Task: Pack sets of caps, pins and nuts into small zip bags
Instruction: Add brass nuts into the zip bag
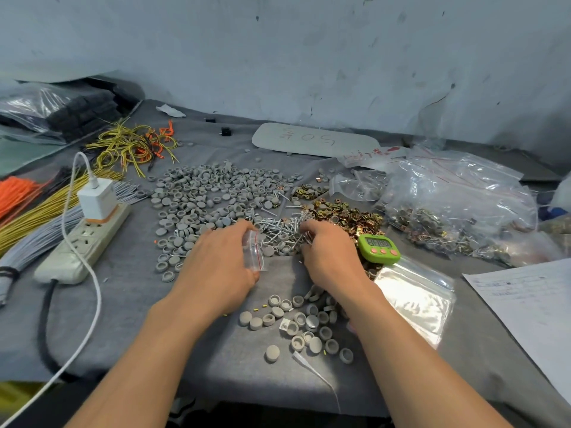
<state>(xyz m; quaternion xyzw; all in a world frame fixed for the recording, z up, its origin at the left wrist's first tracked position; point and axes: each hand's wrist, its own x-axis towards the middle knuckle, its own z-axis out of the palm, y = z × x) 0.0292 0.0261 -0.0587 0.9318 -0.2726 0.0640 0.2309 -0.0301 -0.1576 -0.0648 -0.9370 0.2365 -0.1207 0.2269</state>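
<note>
Zip bag (pixel 254 253) over caps (pixel 197 196), timer (pixel 379 248) beside nuts (pixel 346 215)

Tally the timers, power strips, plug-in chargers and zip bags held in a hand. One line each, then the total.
timer: 1
power strip: 1
charger: 1
zip bag, held in the left hand: 1
Total: 4

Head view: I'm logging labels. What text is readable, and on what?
"50": handwritten on the grey oval board; marks beside it unclear.
Digits on the green plastic timer: blurred.
Print on the white paper sheet: too small.
Red print on the clear plastic bag: blurred.
</note>
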